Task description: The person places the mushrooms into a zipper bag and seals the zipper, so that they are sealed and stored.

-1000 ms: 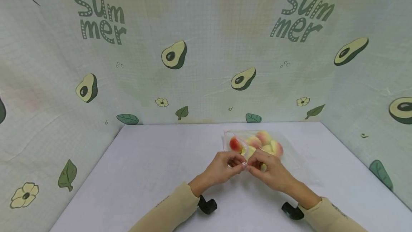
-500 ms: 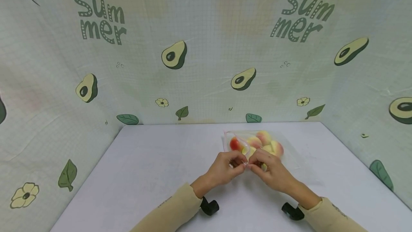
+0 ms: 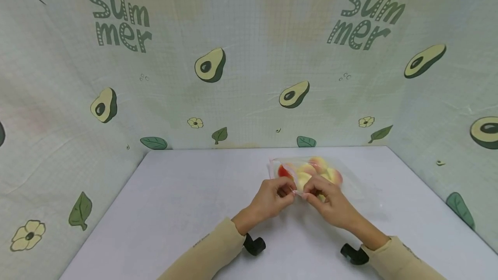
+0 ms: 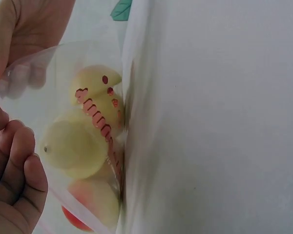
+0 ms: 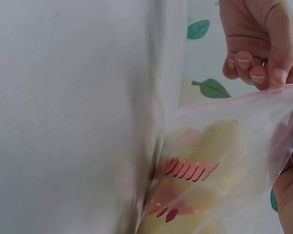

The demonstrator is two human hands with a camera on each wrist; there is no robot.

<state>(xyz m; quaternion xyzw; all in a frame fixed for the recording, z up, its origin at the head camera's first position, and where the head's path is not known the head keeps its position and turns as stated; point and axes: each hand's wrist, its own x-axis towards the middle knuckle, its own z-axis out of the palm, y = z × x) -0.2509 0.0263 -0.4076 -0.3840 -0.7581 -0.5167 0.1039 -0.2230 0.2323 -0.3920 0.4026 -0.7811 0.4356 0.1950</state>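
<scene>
Several peaches (image 3: pixel 319 164), yellow with red blush, lie inside a clear zip bag (image 3: pixel 359 195) with a pink-edged mouth and red printed marks. My left hand (image 3: pixel 274 198) pinches the near end of the bag's mouth between thumb and fingertips. Just to the right, my right hand (image 3: pixel 328 200) pinches the same edge, a short gap from the left fingertips. In the right wrist view the pink zip strip (image 5: pixel 224 101) runs up to the left thumb, and the right fingers show through the film. Both hands partly cover the nearest peaches in the head view.
The bag lies on a white table (image 3: pixel 194 202), toward its far right side. Behind and beside the table hangs a printed cloth (image 3: pixel 249 64) with avocados and leaves. A black wrist camera (image 3: pixel 254 245) sits under each forearm.
My fingertips, close together before, now stand slightly apart along the bag's edge. Both hands have shifted a little farther up in the head view; the peaches have stayed nearly in place.
</scene>
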